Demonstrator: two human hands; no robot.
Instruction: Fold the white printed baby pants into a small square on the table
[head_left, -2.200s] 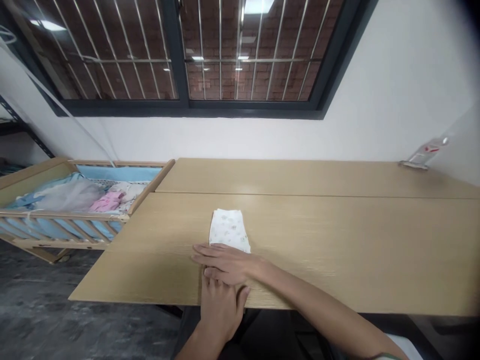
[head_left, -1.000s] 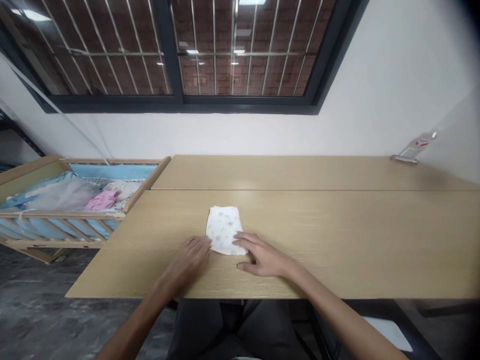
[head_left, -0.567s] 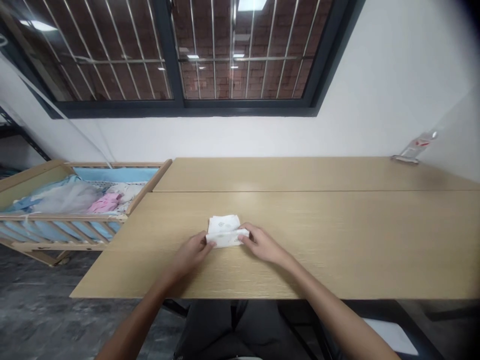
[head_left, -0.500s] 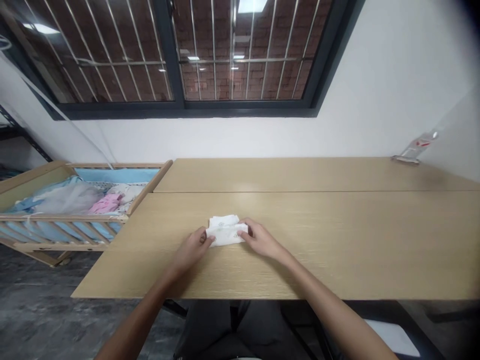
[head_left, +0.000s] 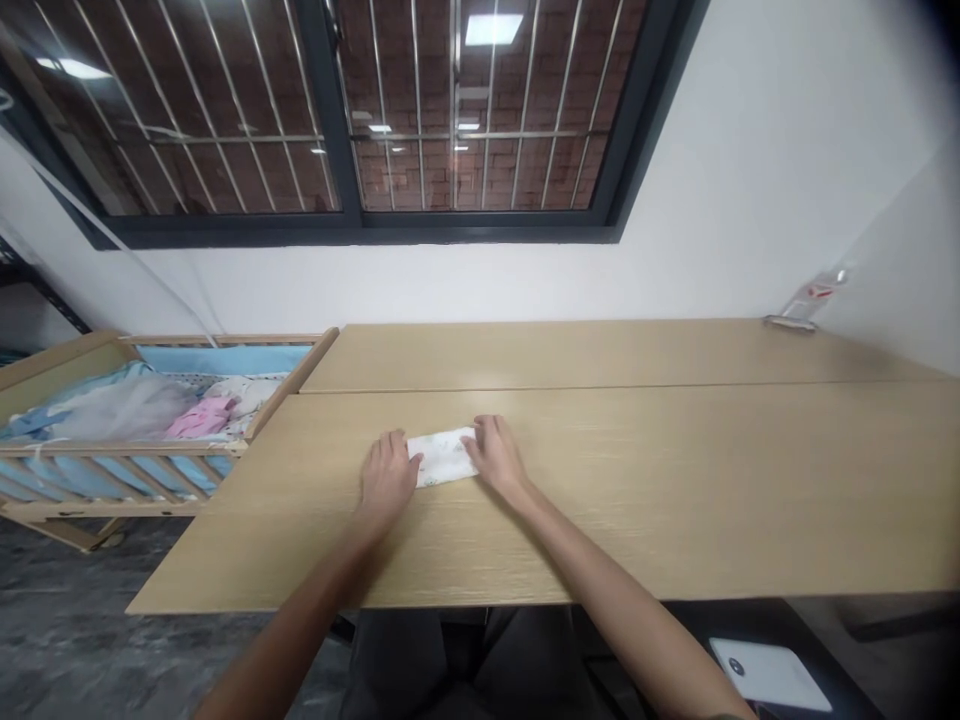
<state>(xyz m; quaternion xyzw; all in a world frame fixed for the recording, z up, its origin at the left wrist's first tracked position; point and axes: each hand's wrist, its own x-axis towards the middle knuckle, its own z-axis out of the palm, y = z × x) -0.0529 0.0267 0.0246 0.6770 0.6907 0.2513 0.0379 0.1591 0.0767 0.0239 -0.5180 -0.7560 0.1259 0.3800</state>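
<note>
Left hand and right hand touch opposite ends of the folded cloth on the table; whether they pinch it is unclear. Folding looks well along; whether folds remain, I cannot tell.

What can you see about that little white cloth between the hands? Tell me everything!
The white cloth looks soft, with small faint prints too blurry to name. It seems folded into a flat strip, slightly slanted, on the wood-coloured table. The left hand touches its left end, the right hand its right.
</note>
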